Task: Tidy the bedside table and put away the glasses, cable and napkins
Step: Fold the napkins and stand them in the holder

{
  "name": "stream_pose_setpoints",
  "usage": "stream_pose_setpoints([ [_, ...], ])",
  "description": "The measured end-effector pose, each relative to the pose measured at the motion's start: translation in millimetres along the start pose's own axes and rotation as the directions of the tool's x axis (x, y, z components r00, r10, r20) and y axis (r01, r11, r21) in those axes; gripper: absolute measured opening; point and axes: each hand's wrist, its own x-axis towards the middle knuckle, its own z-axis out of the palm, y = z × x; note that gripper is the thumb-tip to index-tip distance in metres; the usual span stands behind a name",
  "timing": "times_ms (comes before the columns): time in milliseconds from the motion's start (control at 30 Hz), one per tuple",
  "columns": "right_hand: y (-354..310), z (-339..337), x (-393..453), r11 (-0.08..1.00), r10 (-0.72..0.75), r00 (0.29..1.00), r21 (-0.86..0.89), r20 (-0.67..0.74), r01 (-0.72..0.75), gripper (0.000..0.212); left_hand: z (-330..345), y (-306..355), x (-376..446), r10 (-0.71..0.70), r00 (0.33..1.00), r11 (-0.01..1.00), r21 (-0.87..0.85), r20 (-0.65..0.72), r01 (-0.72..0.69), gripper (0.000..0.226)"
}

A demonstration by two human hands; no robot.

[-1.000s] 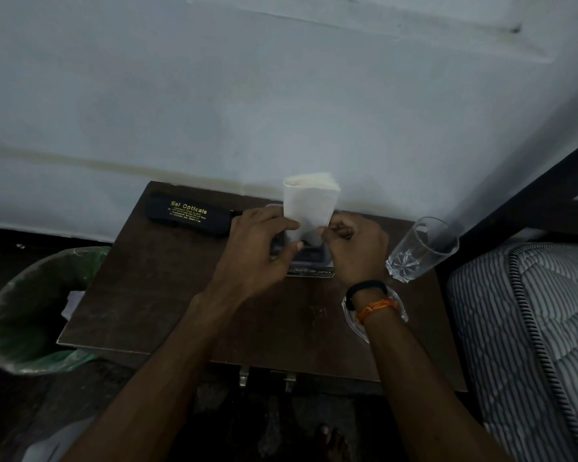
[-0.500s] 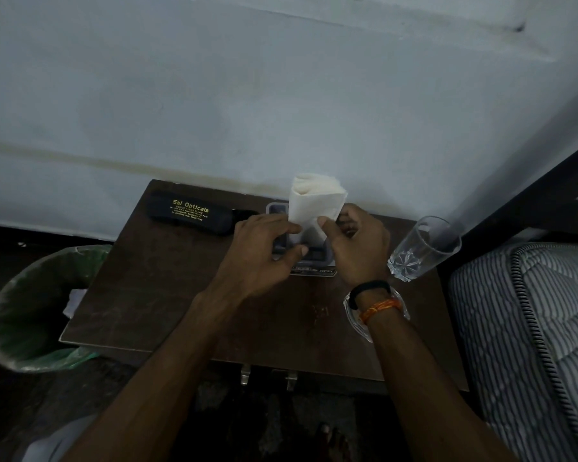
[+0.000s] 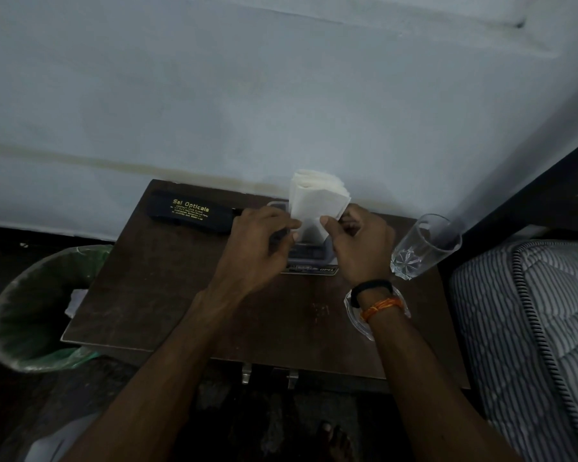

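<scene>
A folded stack of white napkins stands upright in a small clear holder at the back of the brown bedside table. My left hand pinches the stack's lower left edge. My right hand grips its lower right corner with the thumb in front. A black glasses case with gold lettering lies closed at the table's back left. No cable is visible.
A clear drinking glass stands at the table's right, close to my right hand. A glass dish lies under my right wrist. A bin with a green liner sits left of the table. A striped mattress is at the right.
The napkin stack has been folded tighter and pushed lower into the holder. Both hands have moved slightly toward the wall, and my right thumb now sits in front of the stack.
</scene>
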Motion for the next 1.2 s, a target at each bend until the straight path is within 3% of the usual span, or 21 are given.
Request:
stream_pose_setpoints([
  [200,6,2,-1,0.999,0.0,0.999,-0.044,0.042,0.002,0.012,5,-7,0,-0.038,0.997,0.996,0.084,0.067,0.032,0.03],
  [633,9,5,-2,0.992,-0.035,0.999,-0.117,0.032,0.039,0.014,6,-6,-1,-0.012,0.998,0.991,0.133,0.068,0.003,0.036],
  [833,9,5,-1,0.99,-0.012,0.997,-0.136,0.074,0.022,0.014,8,-4,-3,-0.055,0.997,0.995,0.084,0.056,0.05,0.039],
  [1033,5,1,-3,1.0,-0.008,0.999,-0.024,0.038,0.008,0.018,-2,-8,-6,0.002,1.0,1.0,0.028,-0.016,-0.001,0.042],
  [1200,4,0,-1,0.998,-0.021,0.999,-0.052,0.026,0.022,0.013,-3,-5,-8,0.029,0.999,0.999,-0.046,-0.02,-0.03,0.045],
])
